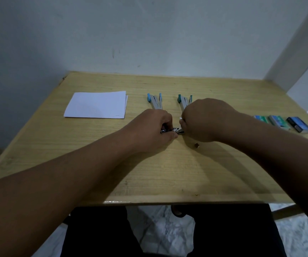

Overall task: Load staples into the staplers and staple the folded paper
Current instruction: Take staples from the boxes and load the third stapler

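A small dark metal stapler (173,130) lies at the middle of the wooden table (149,173). My left hand (153,128) grips its left end with curled fingers. My right hand (203,121) meets it from the right, fingers curled at its right end; what they pinch is hidden. Two open staplers lie behind my hands, one light blue (155,101) and one teal (183,101). The folded white paper (95,104) lies at the back left. A small strip of staples (196,145) rests just in front of my right hand.
Three staple boxes lie in a row at the right edge: two green (262,119) (278,122) and one dark blue (299,125). A white wall stands close behind the table. My legs are under the front edge.
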